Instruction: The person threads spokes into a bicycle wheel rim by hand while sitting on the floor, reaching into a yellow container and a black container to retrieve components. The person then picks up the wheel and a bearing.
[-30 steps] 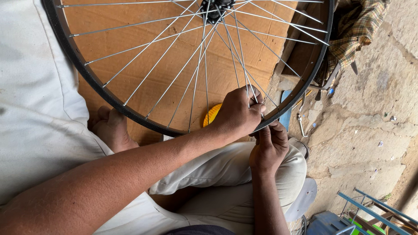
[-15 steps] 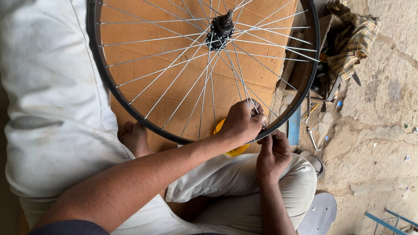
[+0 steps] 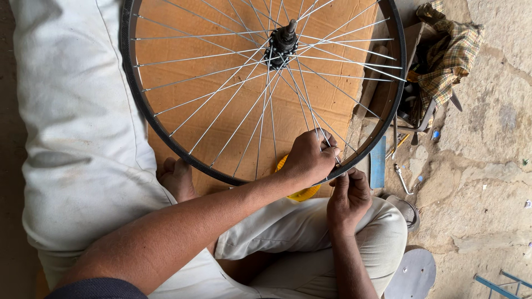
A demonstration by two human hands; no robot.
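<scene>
Seen from above, a person sits cross-legged on the ground in pale trousers, both bare forearms reaching forward from the bottom of the view.

The right hand [image 3: 349, 194] rests just above the right knee, at the near edge of a bicycle wheel [image 3: 166, 130]. Its fingers are curled and pinched together at the rim; whether they grip a small tool or a spoke end is too small to tell.

The left hand [image 3: 311, 156] lies just beside it, slightly further out, inside the rim. Its fingers are closed around one or two thin metal spokes [image 3: 233, 111] close to where they meet the rim. The two hands almost touch.

A yellow round object [image 3: 302, 194] shows partly beneath the left wrist, and a bare foot [image 3: 177, 177] sits just outside the rim, to the left.

The wheel stands in front of the person, its black rim filling the upper half of the view, spokes fanning from a dark hub [image 3: 284, 40] near the top. Behind it lies a sheet of brown cardboard [image 3: 183, 72] and, to the left, a white cloth sack [image 3: 77, 138].

Further right, on cracked stone ground [image 3: 487, 177], lie a blue flat strip [image 3: 378, 161], small metal tools [image 3: 400, 177] and a checked rag [image 3: 446, 61] draped over dark clutter.
</scene>
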